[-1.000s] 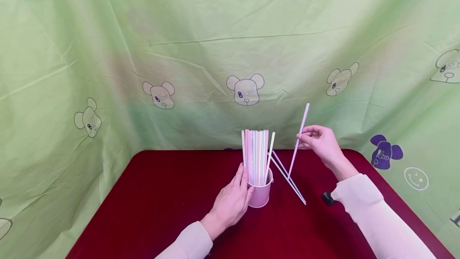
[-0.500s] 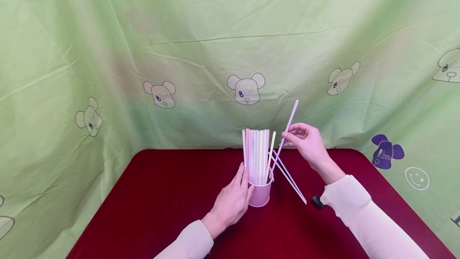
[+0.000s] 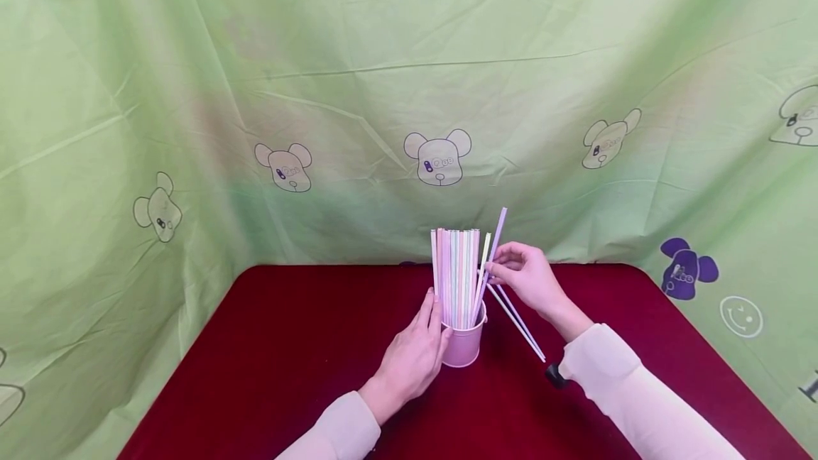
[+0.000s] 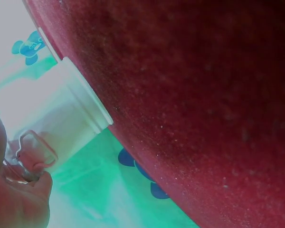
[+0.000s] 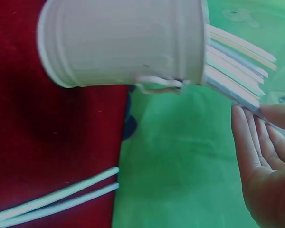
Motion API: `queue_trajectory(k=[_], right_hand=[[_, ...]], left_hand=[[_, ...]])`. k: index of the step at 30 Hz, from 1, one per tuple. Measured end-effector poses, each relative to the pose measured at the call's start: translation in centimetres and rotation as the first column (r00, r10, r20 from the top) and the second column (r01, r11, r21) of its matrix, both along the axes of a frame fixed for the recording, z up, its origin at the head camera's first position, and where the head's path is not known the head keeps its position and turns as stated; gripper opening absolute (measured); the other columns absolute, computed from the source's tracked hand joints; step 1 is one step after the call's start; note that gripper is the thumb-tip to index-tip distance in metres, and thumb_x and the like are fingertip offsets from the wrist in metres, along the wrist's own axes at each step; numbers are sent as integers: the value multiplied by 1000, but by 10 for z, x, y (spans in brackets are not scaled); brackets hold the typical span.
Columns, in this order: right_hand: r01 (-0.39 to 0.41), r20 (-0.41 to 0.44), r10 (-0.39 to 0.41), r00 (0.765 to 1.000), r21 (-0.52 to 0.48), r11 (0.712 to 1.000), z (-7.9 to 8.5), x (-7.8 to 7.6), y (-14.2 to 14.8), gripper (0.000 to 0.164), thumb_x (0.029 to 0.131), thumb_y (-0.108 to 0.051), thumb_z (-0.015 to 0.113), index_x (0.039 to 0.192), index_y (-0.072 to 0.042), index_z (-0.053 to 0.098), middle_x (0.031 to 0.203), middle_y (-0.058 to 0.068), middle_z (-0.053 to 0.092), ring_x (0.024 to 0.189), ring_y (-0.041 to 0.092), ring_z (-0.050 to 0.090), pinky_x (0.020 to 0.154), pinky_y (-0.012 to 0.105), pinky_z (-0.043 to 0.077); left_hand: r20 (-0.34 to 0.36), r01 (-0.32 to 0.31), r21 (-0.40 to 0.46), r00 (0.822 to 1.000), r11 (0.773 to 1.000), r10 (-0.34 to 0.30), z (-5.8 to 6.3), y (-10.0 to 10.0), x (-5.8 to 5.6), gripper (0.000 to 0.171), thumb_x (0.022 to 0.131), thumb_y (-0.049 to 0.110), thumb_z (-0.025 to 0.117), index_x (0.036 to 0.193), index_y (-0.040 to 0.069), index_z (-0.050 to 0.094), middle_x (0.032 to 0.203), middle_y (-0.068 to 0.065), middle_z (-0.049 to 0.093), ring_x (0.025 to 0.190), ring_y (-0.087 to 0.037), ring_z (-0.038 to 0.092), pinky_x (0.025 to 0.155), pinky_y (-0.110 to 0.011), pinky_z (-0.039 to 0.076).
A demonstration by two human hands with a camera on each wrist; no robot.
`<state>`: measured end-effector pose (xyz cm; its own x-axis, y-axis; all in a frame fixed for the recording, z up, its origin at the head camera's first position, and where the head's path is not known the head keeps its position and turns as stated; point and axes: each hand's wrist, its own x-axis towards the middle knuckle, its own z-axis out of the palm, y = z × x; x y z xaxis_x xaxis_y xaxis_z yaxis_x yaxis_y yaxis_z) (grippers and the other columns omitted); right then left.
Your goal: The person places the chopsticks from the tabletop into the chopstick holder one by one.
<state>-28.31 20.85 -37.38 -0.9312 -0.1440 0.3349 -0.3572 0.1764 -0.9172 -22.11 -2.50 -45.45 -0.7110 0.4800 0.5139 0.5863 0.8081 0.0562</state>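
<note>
A small pink bucket stands upright on the table, packed with a bunch of pastel straws. My left hand grips its left side, the thumb on the near wall and the fingers along the far side. In the left wrist view that hand is beside the wire handle loop. Between thumb and fingertips my right hand pinches a purple straw. This straw leans right, taller than the rest, its lower end inside the rim next to a yellow straw.
Two loose straws lie on the red table to the right of the bucket, below my right hand. A green curtain with bear prints hangs behind the table and at both sides.
My right hand has moved left and then down with the purple straw, bringing its lower end from above the loose straws into the bucket. My left hand has stayed on the bucket.
</note>
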Motion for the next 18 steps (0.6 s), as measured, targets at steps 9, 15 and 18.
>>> queue_trajectory(k=[9,15,18], right_hand=[[-6,5,6,1000,141,990,3,26,-17,18,80,5,69,92,14,59,83,30,64,76,42,65,65,36,57],[38,-36,-31,999,215,976,1,35,-19,15,79,3,71,90,11,63,82,25,66,76,36,65,65,29,54],[57,-44,-49,998,223,973,-1,37,-20,15,79,2,71,90,10,64,83,24,67,76,33,63,64,24,50]], left_hand=[[38,-4,5,999,1000,3,-2,1,1,58,103,36,24,146,-2,25,151,-20,24,128,-23,44,79,-29,53],[32,-1,10,999,1000,1,-1,0,1,58,103,36,23,146,-2,25,151,-20,23,126,-23,46,78,-29,54],[34,-1,11,999,1000,0,0,0,1,58,103,36,23,146,-2,25,151,-20,22,126,-23,46,78,-29,54]])
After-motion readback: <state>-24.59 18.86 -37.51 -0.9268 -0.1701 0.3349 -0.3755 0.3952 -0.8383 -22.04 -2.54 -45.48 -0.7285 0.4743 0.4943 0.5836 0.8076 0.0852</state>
